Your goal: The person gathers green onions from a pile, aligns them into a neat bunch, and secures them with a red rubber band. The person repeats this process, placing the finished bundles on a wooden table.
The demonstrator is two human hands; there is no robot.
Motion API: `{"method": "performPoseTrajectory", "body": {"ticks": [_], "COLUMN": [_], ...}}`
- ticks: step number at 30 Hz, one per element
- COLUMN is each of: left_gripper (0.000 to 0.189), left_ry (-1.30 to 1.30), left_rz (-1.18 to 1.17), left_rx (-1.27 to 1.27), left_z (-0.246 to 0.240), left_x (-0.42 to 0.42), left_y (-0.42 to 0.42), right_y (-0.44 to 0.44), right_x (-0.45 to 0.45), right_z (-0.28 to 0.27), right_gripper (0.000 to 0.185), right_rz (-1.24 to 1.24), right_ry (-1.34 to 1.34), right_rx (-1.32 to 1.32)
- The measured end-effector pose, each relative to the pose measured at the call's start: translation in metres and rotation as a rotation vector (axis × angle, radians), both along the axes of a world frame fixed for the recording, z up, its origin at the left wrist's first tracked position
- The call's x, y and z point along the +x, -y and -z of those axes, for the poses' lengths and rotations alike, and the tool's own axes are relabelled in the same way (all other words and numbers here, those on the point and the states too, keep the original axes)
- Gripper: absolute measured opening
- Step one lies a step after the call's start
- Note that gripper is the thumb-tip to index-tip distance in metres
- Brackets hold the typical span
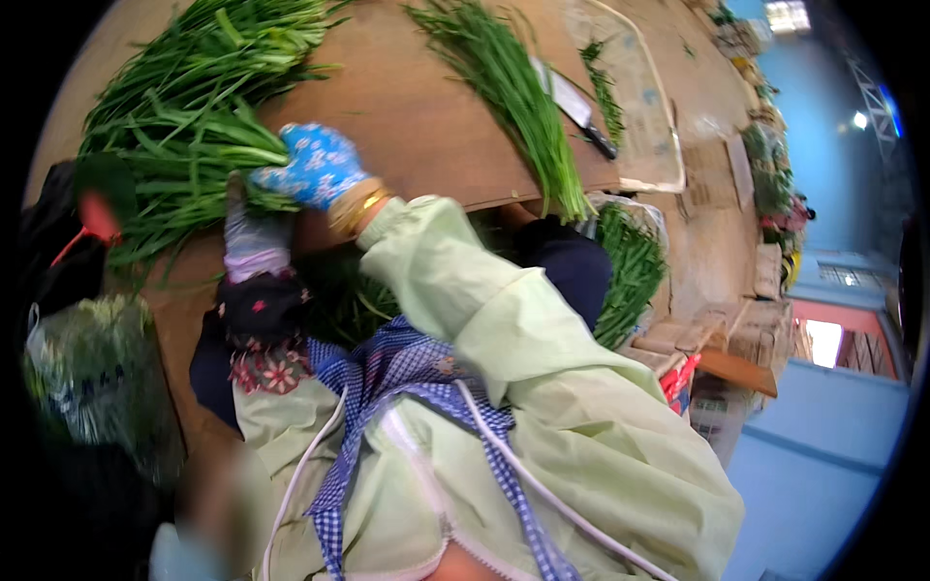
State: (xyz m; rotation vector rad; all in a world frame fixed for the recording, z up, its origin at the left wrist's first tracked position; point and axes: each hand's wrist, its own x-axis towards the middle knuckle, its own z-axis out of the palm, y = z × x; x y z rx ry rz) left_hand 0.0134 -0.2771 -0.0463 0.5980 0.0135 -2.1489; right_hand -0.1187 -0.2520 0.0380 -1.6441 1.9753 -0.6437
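Note:
My right hand (316,167), in a blue flowered glove, grips the pale stem ends of leafy green stalks (211,145) at the edge of a large heap. Just below it my left hand (251,229), in a greyish glove, is against the same stalks; its fingers are partly hidden by leaves, so its hold is unclear. More greens (218,43) are piled above. To the right, a separate bundle of long green stalks (508,94) lies across the brown board (407,138), its stem ends past the near edge. Beside that bundle rests a knife (570,98) with a black handle.
A shallow pale tray (679,145) with leaf scraps stands right of the board. Below it is a bag of cut greens (628,276). At the lower left sits a clear plastic bag of vegetables (102,378). Cardboard boxes (755,334) are stacked at the right.

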Motion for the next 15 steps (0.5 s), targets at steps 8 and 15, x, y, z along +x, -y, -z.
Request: {"method": "performPoseTrajectory", "body": {"ticks": [8, 15], "left_gripper": [0.042, 0.035], "left_ry": [0.173, 0.251], "left_rz": [-0.227, -0.204], "left_rx": [0.007, 0.02], "left_z": [-0.008, 0.009], "left_x": [0.002, 0.008], "left_y": [-0.041, -0.045], "right_y": [0.026, 0.01], "right_x": [-0.039, -0.014], "right_z": [-0.001, -0.003], "right_gripper": [0.053, 0.063], "right_rz": [-0.193, -0.299], "right_ry": [0.522, 0.663], "right_rx": [0.414, 0.578]}}
